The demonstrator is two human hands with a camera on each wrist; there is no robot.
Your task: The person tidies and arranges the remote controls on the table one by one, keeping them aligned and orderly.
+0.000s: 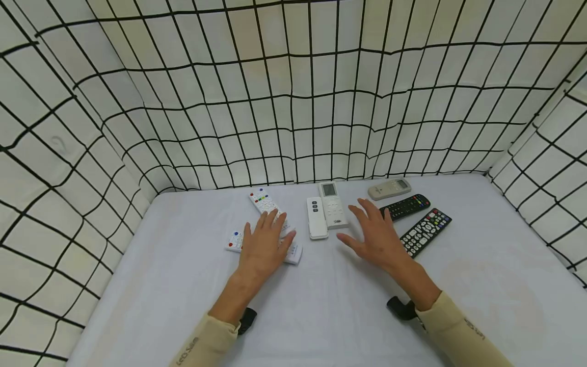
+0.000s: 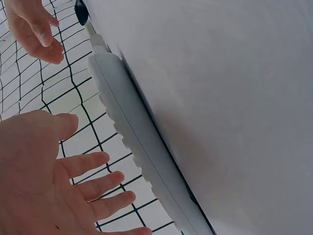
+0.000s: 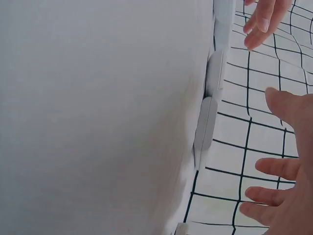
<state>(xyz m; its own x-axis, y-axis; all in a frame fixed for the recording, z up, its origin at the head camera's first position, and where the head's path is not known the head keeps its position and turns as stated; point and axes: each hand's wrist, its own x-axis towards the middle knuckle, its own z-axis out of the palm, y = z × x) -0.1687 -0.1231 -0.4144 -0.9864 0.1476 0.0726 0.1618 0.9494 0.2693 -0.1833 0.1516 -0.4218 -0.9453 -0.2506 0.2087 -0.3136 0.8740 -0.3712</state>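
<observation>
My left hand (image 1: 265,244) hovers with spread fingers over two white remote controls, partly hiding both. The upper white remote (image 1: 262,199) shows coloured buttons at its far end; the lower one (image 1: 234,241) lies across beneath the palm. In the left wrist view a white remote (image 2: 132,127) appears edge-on beside the left hand (image 2: 44,181). My right hand (image 1: 378,237), fingers apart, is raised left of a black remote (image 1: 408,206) and a black remote with white buttons (image 1: 425,232), covering their near ends. Neither hand holds anything.
Between the hands lie a small white remote (image 1: 317,219) and a white air-conditioner remote with a screen (image 1: 332,206). A grey-beige remote (image 1: 389,189) lies at the back right. Black netting (image 1: 312,97) over white walls borders the white-covered table (image 1: 321,306) at the back and sides.
</observation>
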